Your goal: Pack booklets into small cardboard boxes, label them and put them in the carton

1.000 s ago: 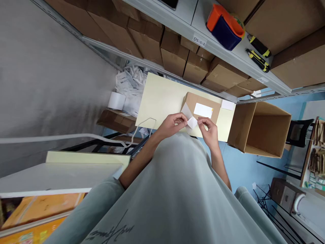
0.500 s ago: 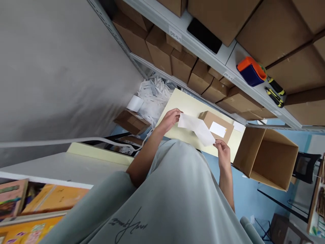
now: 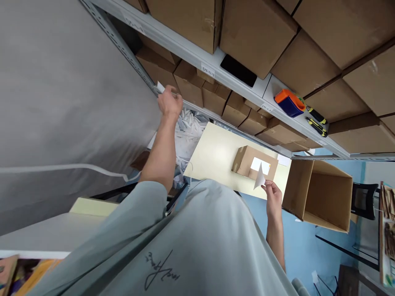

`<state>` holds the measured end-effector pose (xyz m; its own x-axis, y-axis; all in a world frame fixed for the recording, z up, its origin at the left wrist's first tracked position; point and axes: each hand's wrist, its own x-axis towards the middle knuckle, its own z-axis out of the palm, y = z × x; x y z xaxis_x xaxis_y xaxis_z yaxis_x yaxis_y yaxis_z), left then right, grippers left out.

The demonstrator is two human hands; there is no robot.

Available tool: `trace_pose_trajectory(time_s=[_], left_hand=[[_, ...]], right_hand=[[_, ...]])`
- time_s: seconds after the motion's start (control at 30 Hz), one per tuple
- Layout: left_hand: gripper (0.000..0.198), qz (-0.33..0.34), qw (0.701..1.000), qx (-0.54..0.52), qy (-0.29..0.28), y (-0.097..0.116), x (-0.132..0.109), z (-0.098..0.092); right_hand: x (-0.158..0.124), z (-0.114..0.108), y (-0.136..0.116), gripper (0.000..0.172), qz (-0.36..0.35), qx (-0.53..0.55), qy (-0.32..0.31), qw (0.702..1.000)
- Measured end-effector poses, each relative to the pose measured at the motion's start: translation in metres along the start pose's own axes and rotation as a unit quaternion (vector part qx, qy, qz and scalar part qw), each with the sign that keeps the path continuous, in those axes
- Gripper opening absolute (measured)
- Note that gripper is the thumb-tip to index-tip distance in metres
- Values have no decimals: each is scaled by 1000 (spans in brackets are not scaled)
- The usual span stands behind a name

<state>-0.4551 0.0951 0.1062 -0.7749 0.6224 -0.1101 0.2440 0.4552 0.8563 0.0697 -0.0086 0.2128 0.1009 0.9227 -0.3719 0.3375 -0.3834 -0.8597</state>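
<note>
We can read D3-5-1 on a label [image 3: 207, 70] stuck to the shelf [image 3: 238, 89] beyond the table [image 3: 210, 152]; a second tag [image 3: 266, 107] along the same beam is too blurred for us to make out. The writing on our shirt [image 3: 216, 246] is upside down to us, so we cannot be sure of its words. On the right half of the table lies a parcel [image 3: 245, 163] with a white sticker [image 3: 255, 163] bearing a small orange mark, its print too fine to read. Our right hand [image 3: 271, 192] is at the table's near edge, thumb and fingers pinched narrow on a white paper [image 3: 259, 179] that sticks up and overlaps the sticker in our view. Our left hand [image 3: 170, 100] is up past the table's far left corner, its fingers curled in on a white scrap [image 3: 160, 87]; how firmly they grip, we cannot tell. Pale tabletop runs from the parcel to the table's left edge, giving us room that way. The shelf crosses beyond the far edge, an open carton [image 3: 327, 195] hems the right end, and blue floor [image 3: 296, 238] shows off the near side.
</note>
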Motion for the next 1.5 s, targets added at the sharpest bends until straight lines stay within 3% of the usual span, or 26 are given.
trace_pose_trajectory(time_s=[0.1,0.2,0.3,0.43,0.53,0.63,0.7,0.77,0.87,1.07,1.17,1.27,1.4,1.5], left_hand=[[55,-4,998,53,-13,16,15,0],[47,52,997,53,-33,30,-8,19],[21,118,990,15,-80,44,-80,56],[7,157,954,-97,-235,67,-221,102],[14,70,906,-209,-362,83,-306,121],[33,-91,848,-320,-413,94,-351,132],[43,-165,829,-353,-402,97,-364,138],[49,-203,830,-359,-375,98,-371,144],[52,-218,846,-345,-343,99,-379,151],[49,-207,865,-315,-331,106,-394,162],[47,-196,885,-284,-313,106,-398,169],[49,-179,899,-260,-305,103,-399,175],[49,-155,896,-237,-343,103,-401,177],[48,-142,888,-233,-369,105,-403,176]], right_hand=[[1,-4,3,40,-4,10,21,1000],[6,-6,6,41,-19,7,39,999],[14,-8,7,41,-58,-33,59,996],[22,-12,1,34,-149,-111,68,980],[24,-16,-2,25,-250,-181,79,948],[25,-22,5,16,-340,-233,44,910],[26,-28,14,10,-371,-248,0,895],[27,-33,24,9,-388,-255,-38,885],[31,-41,37,11,-416,-265,-71,867],[40,-52,52,13,-475,-251,-68,841],[44,-58,56,11,-444,-229,-110,859],[52,-66,59,12,-369,-185,-162,896],[77,-79,65,21,-222,-102,-84,966],[99,-86,71,28,-121,-35,-72,989]])
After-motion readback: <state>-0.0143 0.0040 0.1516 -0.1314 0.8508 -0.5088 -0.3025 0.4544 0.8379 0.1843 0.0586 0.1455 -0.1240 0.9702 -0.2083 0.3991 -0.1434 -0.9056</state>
